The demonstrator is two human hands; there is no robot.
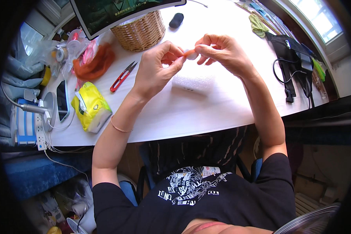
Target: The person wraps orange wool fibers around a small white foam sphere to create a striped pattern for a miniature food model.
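Observation:
My left hand (161, 67) and my right hand (225, 54) are raised over the white table, fingertips close together. Between them they pinch a small tuft of orange fibre (190, 53), stretched against a small whitish piece (193, 56) whose kind I cannot tell. Below the hands a white foam block (193, 82) lies on the table. Red-handled thread snips (123, 77) rest left of my left hand, blades apart. Farther left is a loose bundle of rust-orange fibre (96, 64).
A wicker basket (143, 30) stands behind my left hand, beside a screen (120, 13). Tissues in a yellow pack (91, 108), a phone (62, 99) and a lamp base (49, 109) are at left. A black bag (289, 52) with cables lies at right.

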